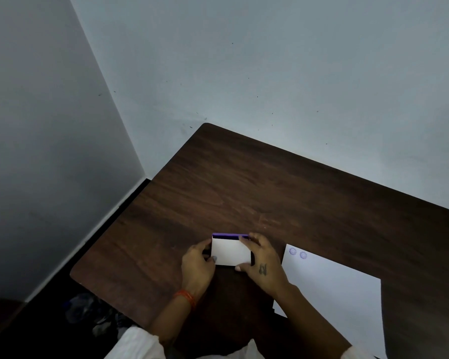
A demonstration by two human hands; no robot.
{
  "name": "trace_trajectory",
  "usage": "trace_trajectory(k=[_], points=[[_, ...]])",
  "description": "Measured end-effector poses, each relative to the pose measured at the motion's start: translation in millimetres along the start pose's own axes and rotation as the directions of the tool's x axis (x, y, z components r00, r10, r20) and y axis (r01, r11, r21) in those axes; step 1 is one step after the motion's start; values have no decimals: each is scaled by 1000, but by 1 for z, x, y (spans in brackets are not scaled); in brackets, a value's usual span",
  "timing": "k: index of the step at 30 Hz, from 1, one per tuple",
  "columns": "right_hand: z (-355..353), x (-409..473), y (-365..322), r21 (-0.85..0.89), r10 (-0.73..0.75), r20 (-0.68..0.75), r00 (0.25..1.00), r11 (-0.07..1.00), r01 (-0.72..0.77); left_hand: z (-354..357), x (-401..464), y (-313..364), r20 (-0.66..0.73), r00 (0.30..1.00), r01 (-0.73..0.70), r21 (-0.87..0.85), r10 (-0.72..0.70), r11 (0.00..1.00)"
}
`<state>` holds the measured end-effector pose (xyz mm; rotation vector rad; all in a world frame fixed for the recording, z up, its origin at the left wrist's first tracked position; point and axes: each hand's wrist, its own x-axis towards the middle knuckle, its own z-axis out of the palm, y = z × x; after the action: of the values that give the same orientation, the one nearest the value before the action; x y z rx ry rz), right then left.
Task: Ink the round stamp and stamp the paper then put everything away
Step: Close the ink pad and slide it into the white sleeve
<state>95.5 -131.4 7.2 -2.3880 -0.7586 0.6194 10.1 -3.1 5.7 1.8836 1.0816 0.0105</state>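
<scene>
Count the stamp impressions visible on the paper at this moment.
2. Both sit side by side in the far-left corner of the paper: one nearer the edge, the other just right of it. The paper's near end runs out of frame.

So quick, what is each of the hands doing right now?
Left hand: closed on the left side of the ink pad.
Right hand: closed on the ink pad's right side.

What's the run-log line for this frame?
both hands on ink pad box | left hand | right hand | paper stamped twice | stamp unseen
</scene>
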Motion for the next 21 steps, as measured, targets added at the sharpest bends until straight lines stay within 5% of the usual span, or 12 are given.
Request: trace_trajectory(k=[10, 21], points=[[3, 5, 0, 387, 252, -144, 957, 904, -180, -1, -1, -2, 25, 1000, -9, -20, 10, 1000], [5, 10, -5, 471, 326, -189, 926, 858, -206, -4, 0, -1, 25, 999, 24, -56, -23, 998]])
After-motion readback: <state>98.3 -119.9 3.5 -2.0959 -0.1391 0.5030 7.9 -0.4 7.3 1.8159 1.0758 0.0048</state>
